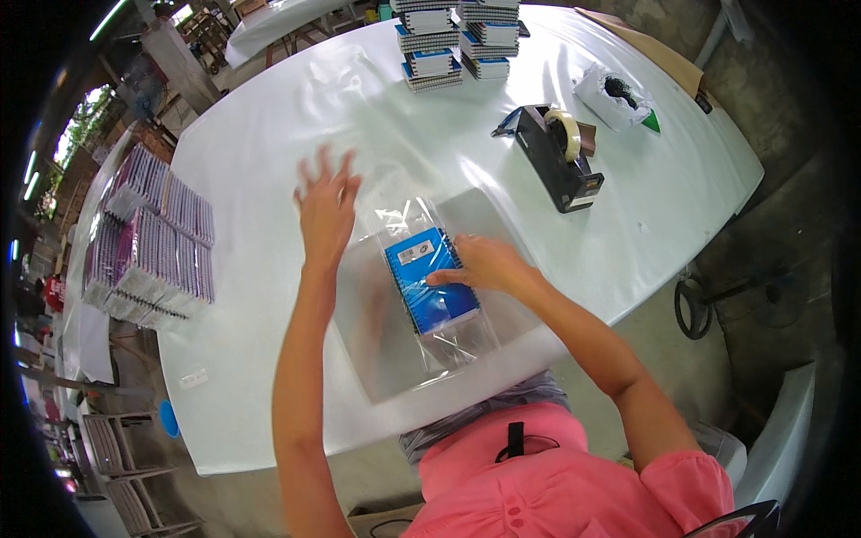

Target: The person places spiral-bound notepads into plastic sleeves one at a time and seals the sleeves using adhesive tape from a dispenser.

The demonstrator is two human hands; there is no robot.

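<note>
A blue spiral-bound notebook point(414, 285) lies on a stretch of transparent plastic film point(459, 351), which sticks out past its far and near ends. Both rest on a translucent sheet point(366, 354) near the table's front edge. My right hand point(489, 263) grips the notebook's right side, thumb across the cover and fingers at the edge. To the left and farther off, my left hand point(326, 208) hovers over the table with its fingers spread and slightly blurred. I see nothing held in it.
A black tape dispenser point(558, 161) stands right of the film on the white table point(242, 377). Beyond it sits a white bag point(612, 94) with dark contents. Stacked notebooks point(430, 45) rise at the far side. Purple-edged notebook piles point(157, 238) stand at the left.
</note>
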